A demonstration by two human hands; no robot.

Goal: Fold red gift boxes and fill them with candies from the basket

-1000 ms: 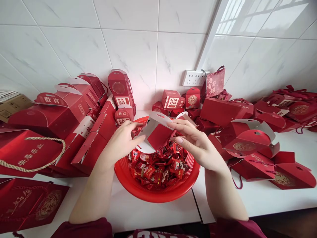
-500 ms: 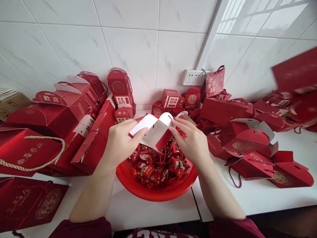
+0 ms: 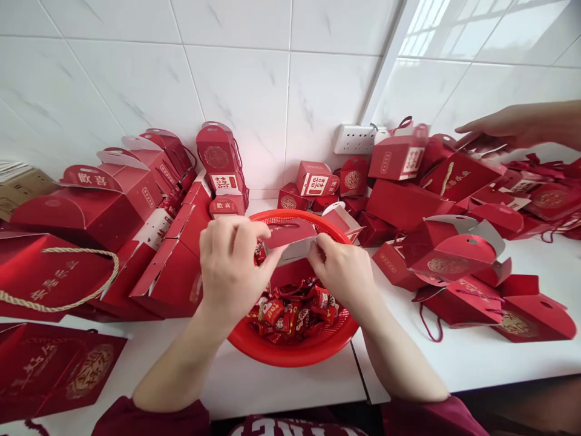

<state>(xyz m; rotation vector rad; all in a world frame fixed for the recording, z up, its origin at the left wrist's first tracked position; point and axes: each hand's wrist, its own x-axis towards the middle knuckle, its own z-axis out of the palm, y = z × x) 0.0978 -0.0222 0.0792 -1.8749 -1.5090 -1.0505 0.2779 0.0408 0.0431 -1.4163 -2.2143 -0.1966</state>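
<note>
Between my hands is a red cardboard gift box (image 3: pixel 293 233) with a pale inside, held above the candies. My left hand (image 3: pixel 233 260) grips its left side, fingers curled and thumb pressed along the edge. On the right side, my right hand (image 3: pixel 342 266) pinches the card edge between thumb and fingers. Under the box stands a red plastic basket (image 3: pixel 295 358) with a perforated wall. Red-wrapped candies (image 3: pixel 295 312) lie heaped in it. Behind my right hand, another box (image 3: pixel 342 219) with pale flaps sits at the basket's far rim.
Red gift boxes (image 3: pixel 86 206) crowd the counter on the left, one with a rope handle (image 3: pixel 113 266). More boxes (image 3: pixel 445 248) are piled on the right. Another person's hand (image 3: pixel 512 127) reaches over that pile. A power strip (image 3: pixel 354 139) is on the tiled wall.
The box in my hands has turned, its red outside now facing up where white flaps showed. At right, the box another person carried now rests on the pile and their hand shows.
</note>
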